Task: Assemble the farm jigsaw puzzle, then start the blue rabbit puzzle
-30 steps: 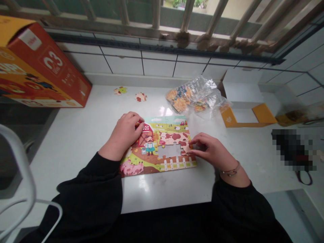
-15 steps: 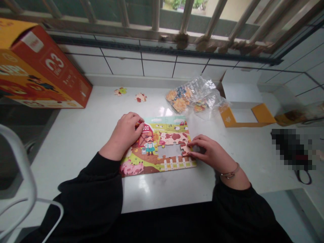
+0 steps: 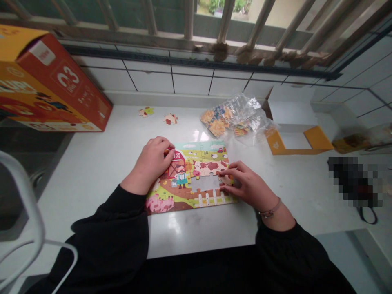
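A farm-scene jigsaw puzzle (image 3: 183, 200) lies flat on the counter, with a grey gap right of centre below the cow's back. My left hand (image 3: 156, 157) rests on its upper left part with bent fingers, gripping it there and covering that corner. At the right edge of the gap, my right hand (image 3: 241, 181) has thumb and fingers around a pink-and-brown puzzle piece (image 3: 226, 179). The fingers partly hide this piece, and I cannot tell whether it lies fully flat. Two loose groups of cow-patterned pieces, one pink and brown (image 3: 170, 119), one with green (image 3: 146, 112), lie behind the puzzle.
A clear plastic bag with puzzle pieces (image 3: 219, 118) lies behind the puzzle. Right of it stands an open yellow-and-white box (image 3: 275, 145). A large orange box (image 3: 73, 81) is at the left, above a sink. A white curved tube (image 3: 33, 204) crosses the left foreground.
My right hand has moved left, its fingertips now further over the piece at the gap's right edge. The left hand stays in place on the puzzle.
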The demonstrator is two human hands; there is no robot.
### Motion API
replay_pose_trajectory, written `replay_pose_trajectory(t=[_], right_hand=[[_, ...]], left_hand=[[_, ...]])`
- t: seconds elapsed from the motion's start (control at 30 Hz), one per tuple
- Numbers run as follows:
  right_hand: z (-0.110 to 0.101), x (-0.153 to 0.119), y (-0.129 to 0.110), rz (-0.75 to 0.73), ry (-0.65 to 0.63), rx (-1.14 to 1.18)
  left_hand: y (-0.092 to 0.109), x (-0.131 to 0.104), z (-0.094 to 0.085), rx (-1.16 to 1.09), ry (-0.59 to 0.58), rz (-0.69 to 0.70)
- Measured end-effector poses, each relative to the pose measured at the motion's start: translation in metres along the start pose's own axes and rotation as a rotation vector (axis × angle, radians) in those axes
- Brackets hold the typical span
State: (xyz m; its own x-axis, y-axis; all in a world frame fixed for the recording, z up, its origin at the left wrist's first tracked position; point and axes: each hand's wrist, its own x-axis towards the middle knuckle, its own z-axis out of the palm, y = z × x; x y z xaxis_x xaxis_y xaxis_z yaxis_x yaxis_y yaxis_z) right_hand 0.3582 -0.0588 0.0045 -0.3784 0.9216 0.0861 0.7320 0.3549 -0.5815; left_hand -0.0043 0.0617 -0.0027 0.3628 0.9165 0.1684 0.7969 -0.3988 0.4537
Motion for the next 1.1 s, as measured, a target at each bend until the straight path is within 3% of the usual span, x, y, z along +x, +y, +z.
replay_pose_trajectory(t=[0.3, 0.5, 0.77, 0.97, 1.1], right_hand=[[0.005, 0.000, 0.009, 0.067, 0.029, 0.026], [0.008, -0.001, 0.011, 0.023, 0.077, 0.029], [0.033, -0.010, -0.005, 0.033, 0.218, -0.250], [0.043, -0.015, -0.020, -0.015, 0.226, -0.315], [0.041, -0.015, -0.016, -0.057, 0.199, -0.274]], left_hand=[[0.001, 0.000, -0.001, 0.003, 0.009, -0.008], [0.000, 0.000, 0.000, 0.005, 0.010, -0.004], [-0.004, 0.001, -0.003, -0.010, 0.004, -0.007], [-0.032, 0.041, -0.025, 0.128, 0.062, -0.095], [-0.061, 0.079, -0.032, 0.242, 0.080, -0.276]])
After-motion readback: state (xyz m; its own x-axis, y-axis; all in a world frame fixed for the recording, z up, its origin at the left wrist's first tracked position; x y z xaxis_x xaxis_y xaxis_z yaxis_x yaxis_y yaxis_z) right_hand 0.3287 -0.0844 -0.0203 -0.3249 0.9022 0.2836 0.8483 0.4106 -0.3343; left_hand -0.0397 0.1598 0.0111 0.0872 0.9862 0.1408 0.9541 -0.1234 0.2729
